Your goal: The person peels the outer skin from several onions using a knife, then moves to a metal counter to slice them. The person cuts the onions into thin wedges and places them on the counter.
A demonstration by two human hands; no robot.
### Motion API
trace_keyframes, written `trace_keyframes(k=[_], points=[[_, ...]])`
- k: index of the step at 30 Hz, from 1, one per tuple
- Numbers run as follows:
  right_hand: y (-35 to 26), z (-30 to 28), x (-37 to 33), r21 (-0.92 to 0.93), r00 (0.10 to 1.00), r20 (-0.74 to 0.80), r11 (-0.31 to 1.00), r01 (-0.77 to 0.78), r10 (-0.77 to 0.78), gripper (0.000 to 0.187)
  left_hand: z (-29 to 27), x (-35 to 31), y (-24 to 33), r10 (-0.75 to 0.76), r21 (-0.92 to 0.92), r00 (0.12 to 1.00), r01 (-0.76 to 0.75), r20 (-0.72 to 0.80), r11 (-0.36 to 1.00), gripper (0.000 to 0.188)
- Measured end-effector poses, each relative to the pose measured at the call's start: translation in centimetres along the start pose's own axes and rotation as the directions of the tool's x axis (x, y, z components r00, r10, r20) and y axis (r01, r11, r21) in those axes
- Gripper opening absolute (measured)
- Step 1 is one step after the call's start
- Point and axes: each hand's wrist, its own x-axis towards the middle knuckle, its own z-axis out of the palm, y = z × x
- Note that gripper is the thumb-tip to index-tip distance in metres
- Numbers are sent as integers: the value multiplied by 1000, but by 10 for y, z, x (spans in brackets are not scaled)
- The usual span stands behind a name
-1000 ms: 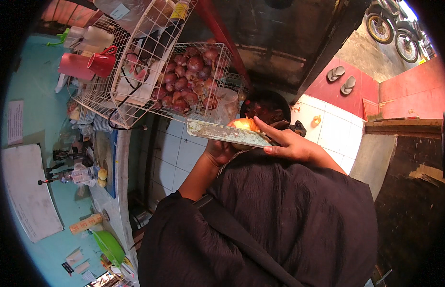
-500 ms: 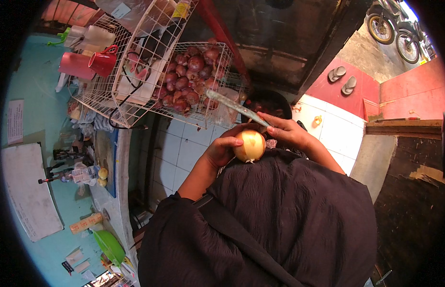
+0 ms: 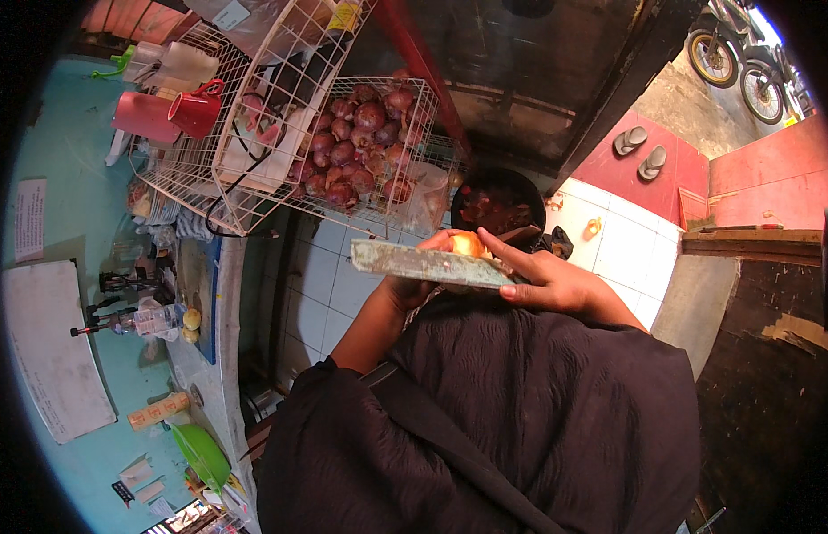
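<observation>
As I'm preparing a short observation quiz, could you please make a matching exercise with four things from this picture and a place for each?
1. Worn blade
2. Yellow onion
3. Red onions
4. Grey sandals

A. In the white wire basket
B. In the right hand
C. On the red floor
D. In the left hand

Right pairs: 1-B, 2-D, 3-A, 4-C.

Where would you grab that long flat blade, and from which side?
Probably the right end, approached from the right: the right-hand grip holds there, while the long flat blade extends left across the onion, which the left-hand grip appears to hold.
</observation>
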Motion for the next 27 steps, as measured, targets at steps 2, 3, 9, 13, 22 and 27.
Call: trace_keyframes(k=[2,3,9,13,22,27], points=[[3,-2,2,-28,1000,-5,1000,10,-10,80,0,-1,0,3,-81,999,1,52,997,55],[3,-4,4,-42,1000,5,999,7,-7,80,-3,0,-3,-23,-157,997,34,69,987,57],[26,-3,15,376,995,17,923,85,-98,67,8,-4,11,-160,-48,975,169,157,984,71],[32,-4,17,509,996,-23,857,83,-83,66,7,-3,13,-54,145,980,26,192,989,91],[70,-16,38,532,951,-235,846,-45,198,82,2,3,-6,-34,-465,981,121,191,877,80],[72,-6,42,274,940,-341,953,130,-31,84,-3,13,-14,-37,-664,998,61,50,746,62]])
